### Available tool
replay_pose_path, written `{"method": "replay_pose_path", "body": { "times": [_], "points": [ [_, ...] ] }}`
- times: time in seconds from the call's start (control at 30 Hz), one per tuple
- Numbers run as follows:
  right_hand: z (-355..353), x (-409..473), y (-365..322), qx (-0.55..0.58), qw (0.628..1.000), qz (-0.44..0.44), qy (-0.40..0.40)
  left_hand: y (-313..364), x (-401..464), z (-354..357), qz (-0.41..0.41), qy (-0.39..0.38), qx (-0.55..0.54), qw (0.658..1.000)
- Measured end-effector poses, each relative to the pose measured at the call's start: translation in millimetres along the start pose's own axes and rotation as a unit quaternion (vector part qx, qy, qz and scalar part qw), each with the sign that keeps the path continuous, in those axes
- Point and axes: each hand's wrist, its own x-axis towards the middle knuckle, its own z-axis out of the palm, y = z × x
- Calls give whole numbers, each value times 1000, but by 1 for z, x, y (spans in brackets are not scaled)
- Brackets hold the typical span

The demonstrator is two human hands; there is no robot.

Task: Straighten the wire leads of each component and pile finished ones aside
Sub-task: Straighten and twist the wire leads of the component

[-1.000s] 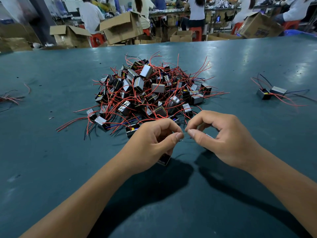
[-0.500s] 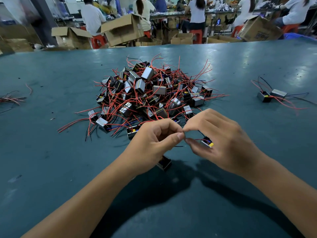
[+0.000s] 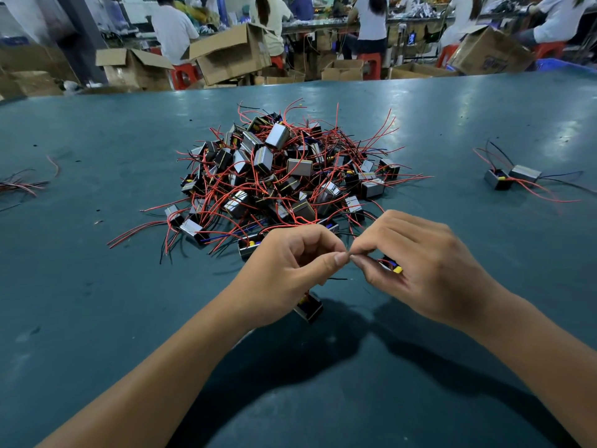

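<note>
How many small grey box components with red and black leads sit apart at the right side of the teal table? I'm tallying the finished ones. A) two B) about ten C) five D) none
A: two small grey box components lie side by side on the right of the teal table, apart from the big tangled pile, their red and black leads trailing to the right.
</note>
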Motion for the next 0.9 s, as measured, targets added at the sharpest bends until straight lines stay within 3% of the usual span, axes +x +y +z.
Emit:
{"method": "replay_pose_path", "body": {
  "times": [0.1, 0.17, 0.23, 0.3, 0.33, 0.37, 0.4, 0.5, 0.6, 0.7, 0.9],
  "points": [
    [-3, 0, -5, 32, 998, 43, -39, 1, -2, 1, 14, 2, 22, 1000],
    [-3, 1, -9, 135, 976, 155, -66, 1, -3, 2, 39, 10, 69, 997],
    [-1, 3, -12, 268, 915, 289, -87, 3, -3, 4, 85, 29, 156, 984],
    [-1, 5, -13, 393, 821, 403, -98, 5, -1, 5, 122, 48, 226, 965],
    [-2, 5, -13, 432, 781, 440, -105, 5, -1, 6, 124, 50, 236, 963],
    [-4, 5, -13, 444, 767, 451, -110, 4, -1, 6, 114, 46, 227, 966],
    [-5, 4, -12, 428, 782, 438, -117, 3, -2, 6, 96, 37, 205, 973],
    [-7, 1, -9, 286, 899, 322, -87, 1, -4, 6, 43, 9, 123, 991],
    [-12, -1, -3, 116, 982, 144, -35, -1, -2, 6, 24, 7, 79, 997],
    [-11, -1, -1, 16, 999, -1, -41, -2, 0, 5, 12, 10, 37, 999],
    [-6, 1, -5, -48, 998, -9, -27, -1, 0, 4, 8, 14, 24, 1000]
  ]
}}
